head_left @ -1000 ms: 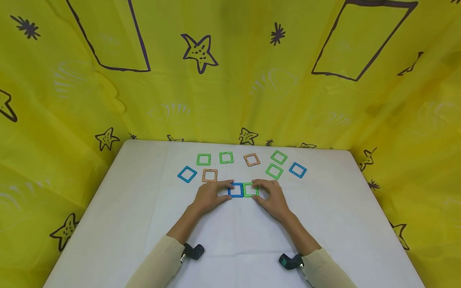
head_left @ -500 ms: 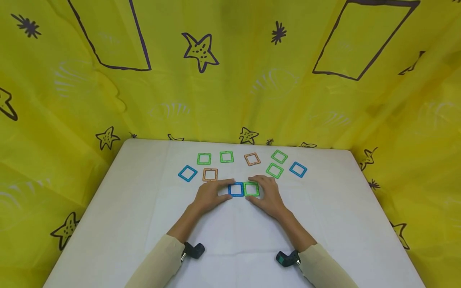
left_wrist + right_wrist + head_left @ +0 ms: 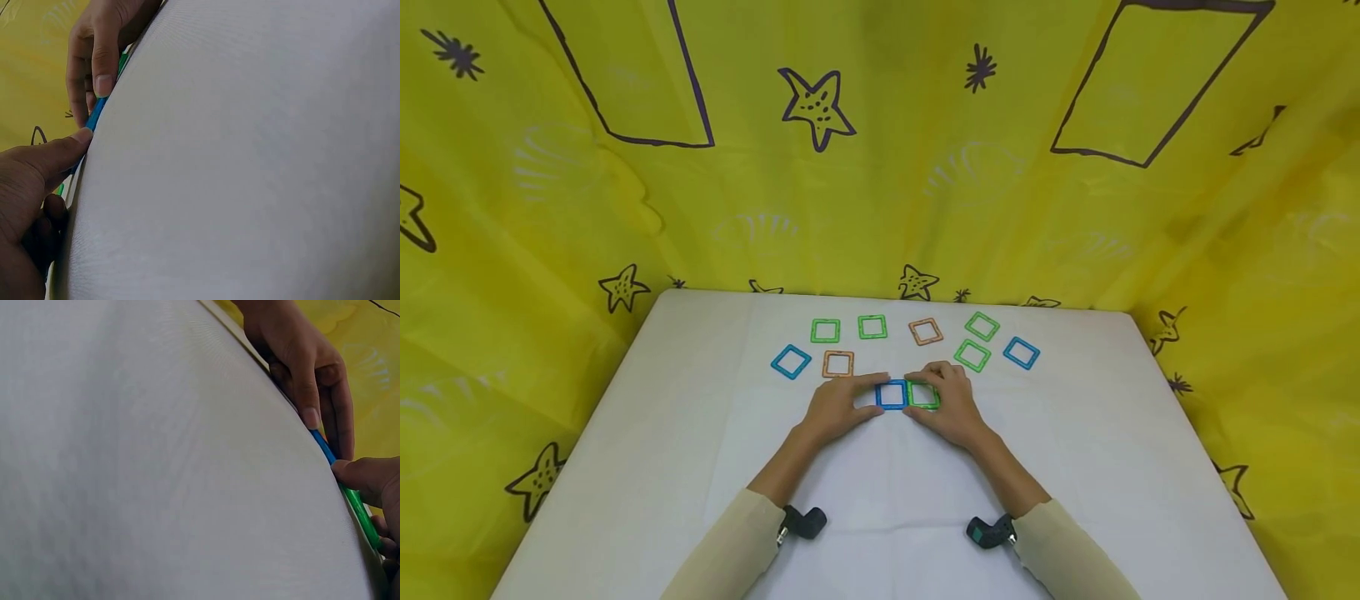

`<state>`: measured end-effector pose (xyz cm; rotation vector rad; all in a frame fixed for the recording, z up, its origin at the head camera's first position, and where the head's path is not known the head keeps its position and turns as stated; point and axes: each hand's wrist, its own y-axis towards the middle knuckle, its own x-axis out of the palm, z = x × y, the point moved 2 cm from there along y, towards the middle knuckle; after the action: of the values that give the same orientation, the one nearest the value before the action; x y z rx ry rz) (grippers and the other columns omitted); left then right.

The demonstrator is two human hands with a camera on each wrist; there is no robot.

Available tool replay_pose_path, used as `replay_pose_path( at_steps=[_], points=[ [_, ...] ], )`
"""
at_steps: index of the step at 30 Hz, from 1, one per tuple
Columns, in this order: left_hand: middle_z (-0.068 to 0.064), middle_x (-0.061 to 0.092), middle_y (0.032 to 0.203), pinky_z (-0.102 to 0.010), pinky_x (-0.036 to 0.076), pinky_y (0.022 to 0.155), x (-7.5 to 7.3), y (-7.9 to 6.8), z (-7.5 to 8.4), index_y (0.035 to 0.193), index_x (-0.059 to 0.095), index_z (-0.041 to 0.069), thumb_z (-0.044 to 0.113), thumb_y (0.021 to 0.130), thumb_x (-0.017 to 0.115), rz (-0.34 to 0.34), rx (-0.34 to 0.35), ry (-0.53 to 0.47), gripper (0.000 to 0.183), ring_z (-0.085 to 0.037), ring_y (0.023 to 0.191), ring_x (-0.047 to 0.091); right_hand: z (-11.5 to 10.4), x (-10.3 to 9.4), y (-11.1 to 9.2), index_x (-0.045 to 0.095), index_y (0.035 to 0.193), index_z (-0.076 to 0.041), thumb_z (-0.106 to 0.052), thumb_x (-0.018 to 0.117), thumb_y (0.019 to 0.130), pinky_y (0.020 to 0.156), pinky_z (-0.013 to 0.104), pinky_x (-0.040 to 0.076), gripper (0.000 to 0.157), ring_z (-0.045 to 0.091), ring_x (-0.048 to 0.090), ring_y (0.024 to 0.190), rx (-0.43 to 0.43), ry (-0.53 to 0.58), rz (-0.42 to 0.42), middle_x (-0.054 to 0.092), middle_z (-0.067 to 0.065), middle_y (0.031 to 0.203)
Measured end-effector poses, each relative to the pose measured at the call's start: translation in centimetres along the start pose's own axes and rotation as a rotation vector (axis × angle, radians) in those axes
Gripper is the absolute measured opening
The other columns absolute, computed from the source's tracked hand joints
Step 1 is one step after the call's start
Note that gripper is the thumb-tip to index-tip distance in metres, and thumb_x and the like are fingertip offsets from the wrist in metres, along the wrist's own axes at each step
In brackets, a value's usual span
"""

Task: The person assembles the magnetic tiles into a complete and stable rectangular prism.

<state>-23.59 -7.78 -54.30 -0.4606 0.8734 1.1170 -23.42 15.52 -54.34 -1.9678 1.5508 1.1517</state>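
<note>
A blue square magnetic tile [image 3: 892,407], an open frame, lies flat on the white table. A green square magnetic tile [image 3: 925,407] sits edge to edge on its right. My left hand [image 3: 838,403] pinches the blue tile near its left corners, index finger on the far edge and thumb on the near edge. With thumb and index finger, my right hand [image 3: 955,408] spans the green tile beside the seam. In the right wrist view, that thumb rests where the blue tile [image 3: 322,445] meets the green tile [image 3: 361,512].
Behind the hands lie several loose tiles, including an orange one [image 3: 838,376], a blue one [image 3: 1021,353] on the right and a green one [image 3: 826,341] farther back. A yellow curtain [image 3: 880,208] hangs beyond the white table [image 3: 647,400].
My right hand has slid left along the green tile, from its right part to the seam with the blue one. My left hand and the loose tiles have stayed put.
</note>
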Motion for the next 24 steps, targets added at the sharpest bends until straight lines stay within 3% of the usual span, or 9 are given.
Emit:
replay_pose_path(
  at_steps=[14,24],
  points=[
    [0.001,0.068,0.139,-0.050,0.054,0.098,0.06,-0.15,-0.03,0.142,0.068,0.030,0.035,0.093,0.082,0.006,0.004,0.011,0.051,-0.027,0.119,0.067,0.01,0.05,-0.02,0.074,0.132,-0.019,-0.031,0.090,0.085,0.102,0.056,0.037,0.051,0.033,0.042,0.119,-0.001,0.005,-0.004,0.055,0.009,0.126],
    [0.003,0.067,0.141,-0.051,0.052,0.102,0.11,-0.20,-0.13,0.143,0.068,0.030,0.034,0.094,0.081,0.006,-0.003,-0.002,0.051,-0.027,0.125,0.065,0.84,-0.71,0.03,0.069,0.139,-0.018,-0.032,0.090,0.085,0.107,0.053,0.041,0.060,0.031,0.044,0.125,0.002,0.028,-0.088,0.055,0.009,0.133]
  ],
)
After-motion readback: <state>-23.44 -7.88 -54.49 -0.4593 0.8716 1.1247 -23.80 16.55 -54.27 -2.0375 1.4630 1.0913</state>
